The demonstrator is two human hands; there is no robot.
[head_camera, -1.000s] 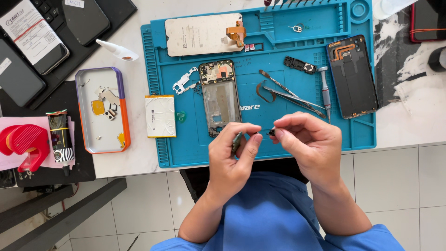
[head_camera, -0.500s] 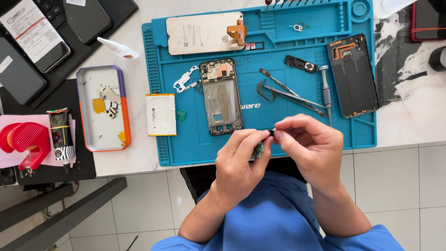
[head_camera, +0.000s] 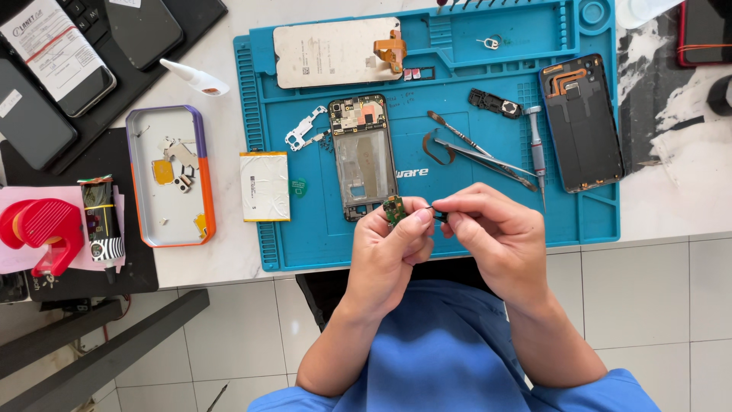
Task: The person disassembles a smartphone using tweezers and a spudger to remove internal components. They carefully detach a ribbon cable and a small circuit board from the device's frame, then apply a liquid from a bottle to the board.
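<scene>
- The white work table [head_camera: 663, 206] is carrying a blue repair mat [head_camera: 473, 244], which is covering most of its middle.
- A black mat [head_camera: 69, 252] is lying at the table's left end, with a red tape dispenser [head_camera: 42, 233] and a small striped roll [head_camera: 103, 221] sitting on it.
- A pale display panel [head_camera: 335, 52] with an orange flex cable is lying face down along the blue mat's upper edge.
- A black back cover [head_camera: 583, 126] is resting at the right side of the mat, inner face up.
- An opened phone frame [head_camera: 362, 156] is lying upright at the mat's centre, with its board exposed at the top.
- An orange-edged parts tray [head_camera: 169, 175] is standing left of the mat and is holding small loose pieces.
- A flat white battery [head_camera: 264, 187] is overlapping the mat's left edge, just beside the frame.
- Tweezers [head_camera: 488, 159] and a small screwdriver [head_camera: 536, 149] are lying between the frame and the back cover.
- The left hand [head_camera: 389, 255] is hovering over the mat's near edge, pinching a small green circuit board [head_camera: 394, 209] between thumb and fingertips.
- The right hand [head_camera: 496, 236] is sitting just beside the left hand, its fingers curled and pinching a thin dark part [head_camera: 436, 211] whose tip is reaching the board; what that part is cannot be told.
- The green board is being held just below the lower end of the phone frame.
</scene>
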